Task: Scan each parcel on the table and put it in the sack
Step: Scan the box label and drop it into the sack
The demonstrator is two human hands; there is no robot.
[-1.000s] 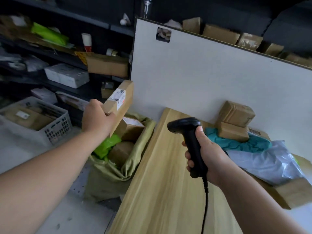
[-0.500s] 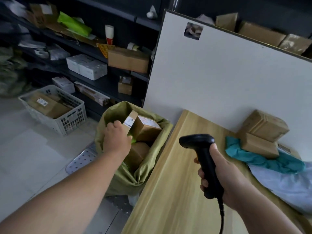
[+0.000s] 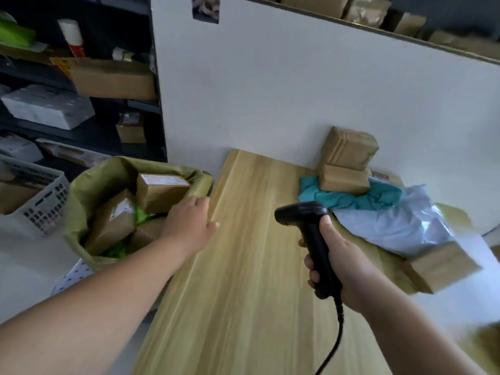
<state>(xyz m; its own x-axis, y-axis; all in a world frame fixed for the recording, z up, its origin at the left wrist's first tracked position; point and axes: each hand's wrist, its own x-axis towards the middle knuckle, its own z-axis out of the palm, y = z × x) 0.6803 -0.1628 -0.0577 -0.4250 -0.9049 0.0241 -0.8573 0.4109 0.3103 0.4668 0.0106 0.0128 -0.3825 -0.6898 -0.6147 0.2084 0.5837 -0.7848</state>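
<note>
Left hand (image 3: 190, 223) hangs palm-down, fingers loosely spread and holding nothing, at the left edge of the worktop (image 3: 243, 293), just beside the sack (image 3: 89, 185). Right hand (image 3: 343, 269) is wrapped round the handle of a matte black scanner (image 3: 311, 231). The sack, crinkled olive-green woven plastic, holds taped brown cartons (image 3: 162, 193). On the pale wood-grain worktop, two paper-wrapped boxes (image 3: 349, 150) sit stacked on a crumpled teal poly bag (image 3: 351, 197), beside a glossy pale-blue bag (image 3: 392, 228) and a blurred cardboard box (image 3: 441, 266).

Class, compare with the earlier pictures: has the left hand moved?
Yes. The left hand has left the mouth of the green sack, shifting right to the edge of the wooden table, empty.
</note>
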